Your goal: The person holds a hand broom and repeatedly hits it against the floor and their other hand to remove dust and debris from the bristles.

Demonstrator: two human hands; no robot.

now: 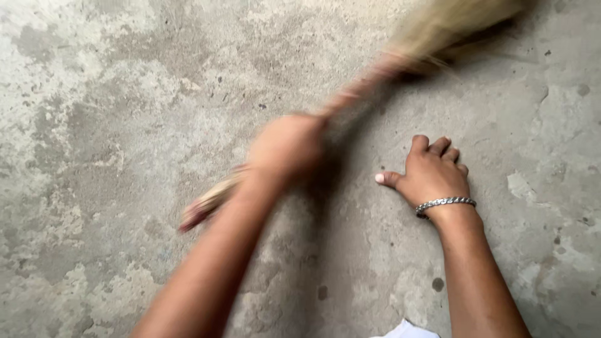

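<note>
Left hand [287, 149], blurred, closed in a fist around the handle of a broom [375, 69], just left of centre. Broom slanting from about 8 o'clock up to 1 o'clock across the picture: dark reddish butt end poking out below the fist toward 8 o'clock, pale straw bristles fanned at the top edge near 1 o'clock, low over the floor [113, 125]. Whether the bristles touch the concrete: cannot tell through the blur. Dark shadow directly beneath the bristles and along the handle.

Right hand [431, 170] at about 3 o'clock from the fist, near it but apart, planted on the floor. Holding nothing; fingers curled under with the knuckles up, thumb stretched out flat toward 9 o'clock, pale nail showing. Silver chain bracelet [446, 203] around the wrist, just at 6 o'clock from the knuckles. Both forearms entering from the bottom edge, left one from 7 o'clock, right one from 5 o'clock.

Floor of rough grey concrete, mottled with lighter patches, small dark spots and chipped areas, filling the whole view. Bit of white cloth [405, 330] at the bottom edge near 6 o'clock, between the two forearms.
</note>
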